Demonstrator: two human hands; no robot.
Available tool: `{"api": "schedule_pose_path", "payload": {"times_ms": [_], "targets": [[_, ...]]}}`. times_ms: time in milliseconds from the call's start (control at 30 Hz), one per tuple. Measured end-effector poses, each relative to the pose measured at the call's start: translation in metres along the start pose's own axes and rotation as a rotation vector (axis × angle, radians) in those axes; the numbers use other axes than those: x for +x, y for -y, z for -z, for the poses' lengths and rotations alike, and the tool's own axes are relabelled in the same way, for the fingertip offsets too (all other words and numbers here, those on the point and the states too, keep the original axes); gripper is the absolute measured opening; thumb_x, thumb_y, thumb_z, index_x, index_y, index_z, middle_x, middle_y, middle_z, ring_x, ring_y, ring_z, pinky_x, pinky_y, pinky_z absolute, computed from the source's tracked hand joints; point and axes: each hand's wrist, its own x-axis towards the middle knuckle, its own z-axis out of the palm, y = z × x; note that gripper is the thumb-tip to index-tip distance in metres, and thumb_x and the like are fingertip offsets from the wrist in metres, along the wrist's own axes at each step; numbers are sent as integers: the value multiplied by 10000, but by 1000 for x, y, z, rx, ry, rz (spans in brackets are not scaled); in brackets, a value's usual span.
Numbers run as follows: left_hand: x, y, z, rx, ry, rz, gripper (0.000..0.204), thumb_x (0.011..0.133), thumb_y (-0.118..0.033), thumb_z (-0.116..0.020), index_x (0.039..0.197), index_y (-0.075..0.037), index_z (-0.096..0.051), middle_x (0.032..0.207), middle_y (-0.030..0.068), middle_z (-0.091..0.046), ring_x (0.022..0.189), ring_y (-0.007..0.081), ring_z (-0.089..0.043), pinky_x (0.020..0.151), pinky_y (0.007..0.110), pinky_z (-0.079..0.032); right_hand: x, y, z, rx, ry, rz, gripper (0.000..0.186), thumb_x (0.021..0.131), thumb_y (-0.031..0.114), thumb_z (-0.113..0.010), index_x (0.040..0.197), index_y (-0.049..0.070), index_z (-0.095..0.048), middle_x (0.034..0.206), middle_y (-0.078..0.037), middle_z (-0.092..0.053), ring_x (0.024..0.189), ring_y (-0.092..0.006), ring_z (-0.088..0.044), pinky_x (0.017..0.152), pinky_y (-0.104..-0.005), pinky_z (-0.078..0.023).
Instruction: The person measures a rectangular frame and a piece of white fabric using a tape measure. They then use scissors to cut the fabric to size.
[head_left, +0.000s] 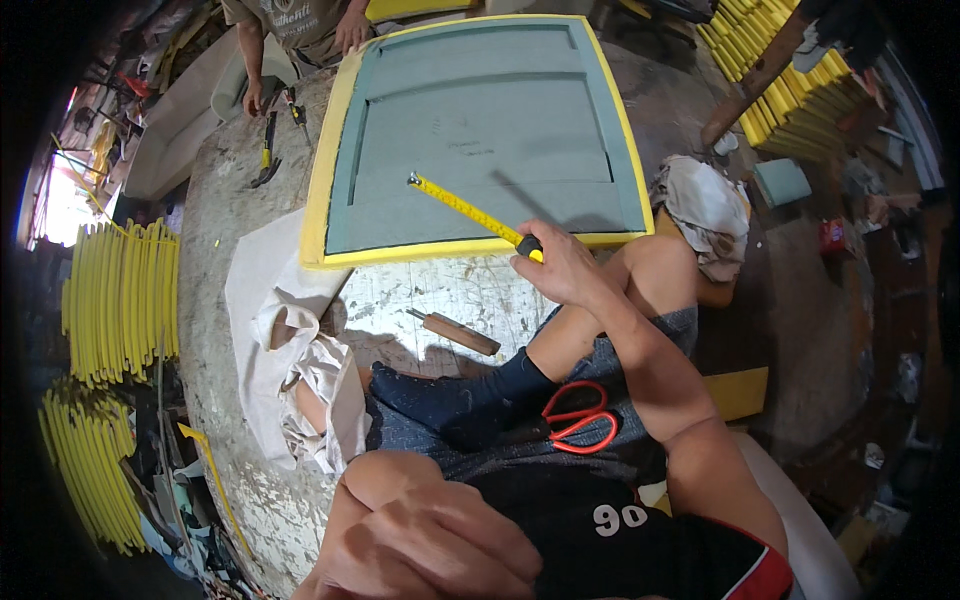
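My right hand [563, 262] grips a yellow and black tape measure [535, 249]. Its yellow blade sticks out toward the upper left, over a grey-blue panel [480, 130] with yellow foam edges. Close to the camera, low in the picture, my left hand [430, 535] has its fingers curled; whatever they may hold is hidden. Red-handled scissors [582, 418] lie on my lap. A wooden-handled tool [460, 333] with thin metal prongs rests on the worn table between the panel and my foot. Off-white cloth [310, 370] is bunched by my leg on the left.
Across the table [215, 270], another person [305, 30] stands near a hammer [267, 155] and pliers [296, 108]. Stacked yellow foam strips [120, 300] stand at the left, with more yellow foam [790, 90] at the far right. Crumpled cloth [703, 210] sits beyond my right knee.
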Motion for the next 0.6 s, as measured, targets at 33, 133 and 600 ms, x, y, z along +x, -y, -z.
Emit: {"api": "schedule_pose_path", "payload": {"times_ms": [33,133,600], "targets": [[-2,-1,0,-1,-8,12,389,941,-216,-642,1317,-302,-589,646,36,-575,510,138,-594,482,282,-503,-1,1,0,3,8,-12,484,854,285,-678,1230,6,-555,1074,-209,-661,1025,-361,-634,888,-419,-488],[-2,-4,0,-8,-12,36,374,941,-211,-641,1296,-325,-604,638,33,-564,508,137,-590,480,283,-499,-2,-1,0,4,14,-35,482,854,280,-678,1236,12,-558,1079,-208,-661,1025,-363,-634,890,-419,-489],[4,-14,-62,235,-877,42,183,884,-225,-652,881,-46,-615,663,72,-604,495,222,-580,449,332,-461,2,4,-2,-15,50,-30,477,843,257,-696,1241,28,-569,1076,-201,-667,1007,-346,-643,871,-406,-497]]}}
